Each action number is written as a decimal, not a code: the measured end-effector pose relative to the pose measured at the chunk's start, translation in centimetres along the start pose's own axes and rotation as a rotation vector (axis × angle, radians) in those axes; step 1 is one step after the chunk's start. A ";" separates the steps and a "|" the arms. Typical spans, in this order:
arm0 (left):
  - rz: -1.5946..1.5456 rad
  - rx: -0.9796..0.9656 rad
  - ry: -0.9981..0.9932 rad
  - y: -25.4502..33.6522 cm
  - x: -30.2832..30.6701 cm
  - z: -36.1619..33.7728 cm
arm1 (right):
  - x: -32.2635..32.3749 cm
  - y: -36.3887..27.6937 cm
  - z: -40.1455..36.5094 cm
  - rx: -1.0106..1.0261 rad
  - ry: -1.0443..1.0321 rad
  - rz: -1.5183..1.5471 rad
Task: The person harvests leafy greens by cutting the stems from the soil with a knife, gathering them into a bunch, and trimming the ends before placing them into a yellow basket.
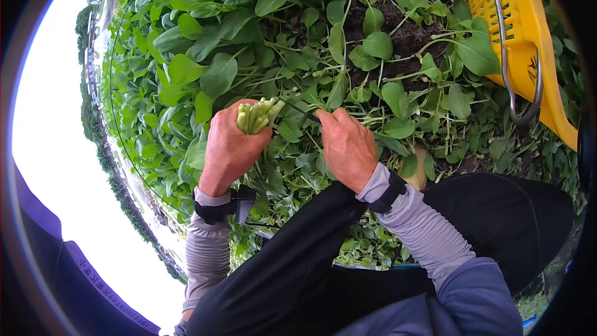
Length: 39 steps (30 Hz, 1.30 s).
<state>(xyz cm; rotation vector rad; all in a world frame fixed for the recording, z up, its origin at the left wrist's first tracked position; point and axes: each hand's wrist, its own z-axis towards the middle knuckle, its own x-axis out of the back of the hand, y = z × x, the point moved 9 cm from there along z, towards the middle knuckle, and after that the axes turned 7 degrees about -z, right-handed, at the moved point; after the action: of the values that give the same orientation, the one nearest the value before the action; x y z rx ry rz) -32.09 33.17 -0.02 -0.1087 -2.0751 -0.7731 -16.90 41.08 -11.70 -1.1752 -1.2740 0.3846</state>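
My left hand [231,146] is closed around a bunch of leafy green stems [259,116], with the pale cut ends pointing up out of the fist and the leaves hanging below. To its right, my right hand [349,149] is closed on a slim dark knife [302,111]. The knife's thin blade points left toward the stem ends, and its handle is mostly hidden in my fingers. Under both hands lie loose leaves and cut stems.
Dense leafy plants [193,31] stand at the upper left. A yellow plastic crate [528,18] with a metal handle [505,56] is at the upper right. Dark soil [404,28] shows between scattered leaves. My bent knees in black trousers [292,255] are close below my hands.
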 end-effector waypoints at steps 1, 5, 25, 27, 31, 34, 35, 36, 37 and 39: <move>0.010 -0.010 -0.021 -0.3 0.6 0.1 | -0.3 1.5 -0.1 -0.002 0.004 -0.002; 0.123 0.128 -0.127 -0.9 3.3 -0.5 | -2.3 3.4 1.1 -0.060 -0.121 0.223; 0.622 -0.066 -0.051 -13.2 -1.0 5.2 | -14.0 0.2 8.4 -0.081 -0.182 0.382; 0.546 -0.077 -0.070 -12.6 -0.4 4.9 | -17.4 1.2 4.3 -0.364 -0.667 0.697; 0.337 0.112 -0.283 -7.3 1.1 2.2 | -17.0 2.4 -2.8 -0.729 -0.615 1.040; 0.067 0.236 -0.376 -5.3 1.5 0.0 | -10.7 0.3 -0.5 -0.657 -0.187 1.630; 0.052 0.191 -0.375 -5.3 1.4 -0.4 | -9.4 -0.6 0.5 -0.578 -0.134 1.709; 0.056 0.194 -0.380 -4.8 1.2 -1.1 | -8.4 -1.0 1.0 -0.502 -0.079 1.786; 0.025 0.158 -0.337 -3.5 1.1 -1.4 | -8.5 -0.5 1.2 -0.465 -0.093 1.684; 0.107 0.063 -0.221 -0.5 1.4 -2.4 | -6.9 1.5 2.0 -0.362 0.015 1.320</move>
<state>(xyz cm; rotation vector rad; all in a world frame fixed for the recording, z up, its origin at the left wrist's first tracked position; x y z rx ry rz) -31.35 31.13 1.76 -0.2786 -2.2795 -0.6546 -20.31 37.24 -16.91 -2.2347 -0.3761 1.1074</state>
